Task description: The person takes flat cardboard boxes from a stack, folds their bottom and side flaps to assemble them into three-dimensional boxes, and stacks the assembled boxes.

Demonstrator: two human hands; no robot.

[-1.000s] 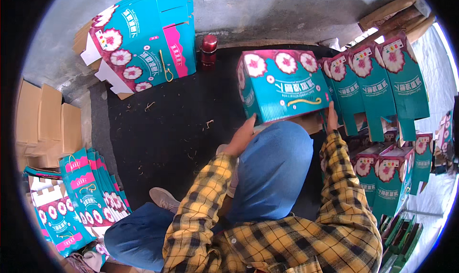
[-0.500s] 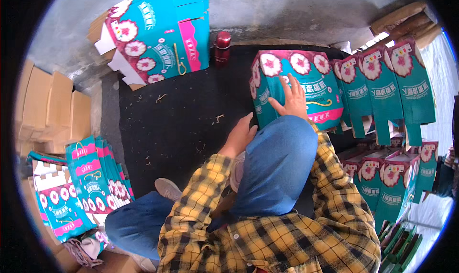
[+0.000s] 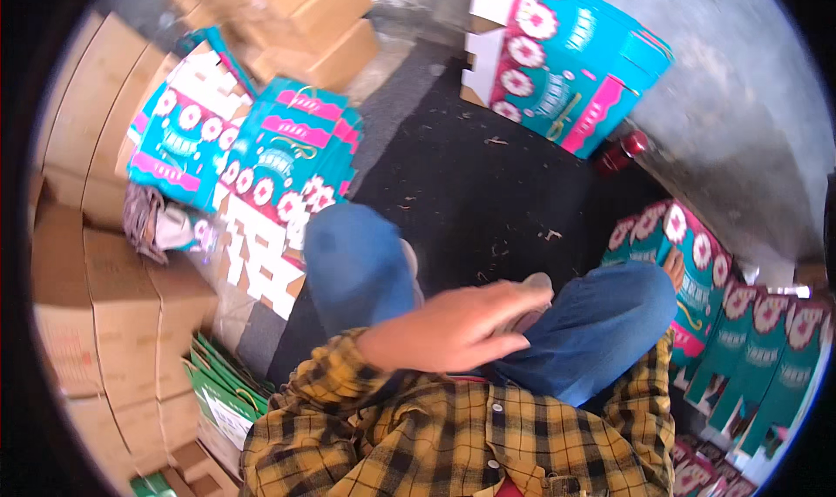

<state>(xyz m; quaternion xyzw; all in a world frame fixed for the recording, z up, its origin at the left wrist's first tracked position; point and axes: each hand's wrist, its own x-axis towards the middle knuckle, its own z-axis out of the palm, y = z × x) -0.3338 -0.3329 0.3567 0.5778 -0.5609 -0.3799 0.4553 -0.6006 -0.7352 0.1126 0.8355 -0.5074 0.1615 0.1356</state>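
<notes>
A dark mat [image 3: 488,184] is ringed by teal flowered cartons. The left hand [image 3: 457,327], blurred, is held flat and empty with fingers extended; the right hand [image 3: 672,269] is laid against an upright carton [image 3: 688,262], its grip not discernible.

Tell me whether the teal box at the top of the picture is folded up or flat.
Folded up: the teal box stands as a full three-dimensional carton on the dark mat, several faces showing, its white end flaps hanging open.

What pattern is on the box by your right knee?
The box is teal with pink-and-white round flower motifs and a pink band, seen in the head view.
</notes>
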